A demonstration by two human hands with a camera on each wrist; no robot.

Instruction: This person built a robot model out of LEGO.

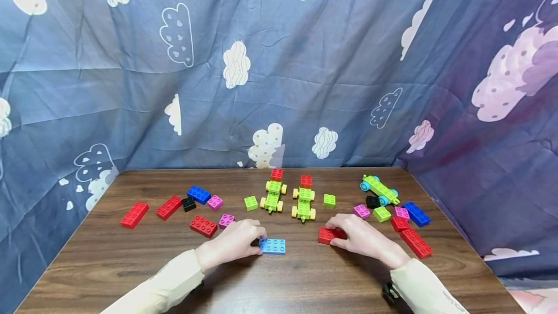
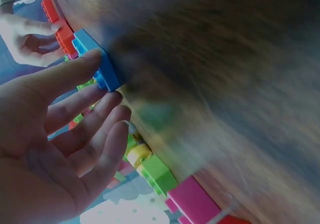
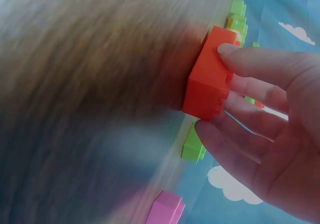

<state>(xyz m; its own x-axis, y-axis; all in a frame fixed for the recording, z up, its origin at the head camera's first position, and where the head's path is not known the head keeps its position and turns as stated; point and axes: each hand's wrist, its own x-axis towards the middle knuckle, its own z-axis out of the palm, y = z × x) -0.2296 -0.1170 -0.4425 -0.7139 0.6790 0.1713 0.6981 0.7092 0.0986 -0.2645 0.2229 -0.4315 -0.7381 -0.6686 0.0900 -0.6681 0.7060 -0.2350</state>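
Note:
My left hand [image 1: 233, 242] pinches the left end of a light blue building brick [image 1: 273, 246] between thumb and fingers, low at the front middle of the table. In the left wrist view, the thumb lies on one side of the blue brick [image 2: 107, 66], and some fingertips reach its other side. To the right, my right hand [image 1: 368, 241] grips a red building brick [image 1: 325, 236] by its right part. In the right wrist view, the thumb presses one long side of the red brick [image 3: 207, 79]; the other fingers are behind it, partly hidden. A gap separates the two bricks.
Two green wheeled bases [image 1: 272, 197] [image 1: 303, 202] with red bricks stand behind the hands. A green base with blue wheels [image 1: 379, 189] sits at back right. Loose bricks lie left [image 1: 168, 207] and right [image 1: 416, 243]. A cloud-patterned cloth [image 1: 279, 86] hangs behind the table.

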